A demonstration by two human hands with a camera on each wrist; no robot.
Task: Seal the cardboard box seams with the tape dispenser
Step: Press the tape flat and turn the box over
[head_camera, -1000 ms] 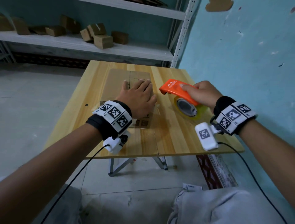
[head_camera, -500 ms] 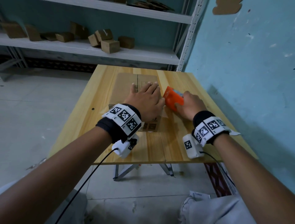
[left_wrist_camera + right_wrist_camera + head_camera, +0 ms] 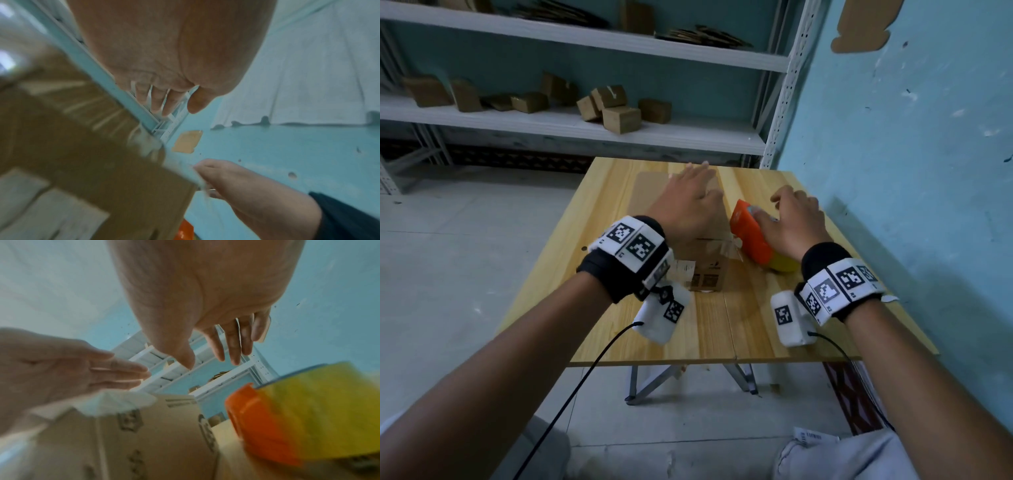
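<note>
Wooden surface point(image 3: 619, 192) carries the cardboard box point(image 3: 709, 270), left hand point(image 3: 688, 205) hovering open-fingered above it, while just right of the box the orange tape dispenser point(image 3: 751, 236) sits parked under the right hand point(image 3: 796, 222), fingers spread, gripping nothing.

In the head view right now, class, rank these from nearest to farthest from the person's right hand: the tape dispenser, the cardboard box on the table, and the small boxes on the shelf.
1. Tape dispenser: directly beside the right hand, on its left.
2. Cardboard box: further left on the table, under the left hand.
3. Small boxes on the shelf: far back, beyond the table.
</note>
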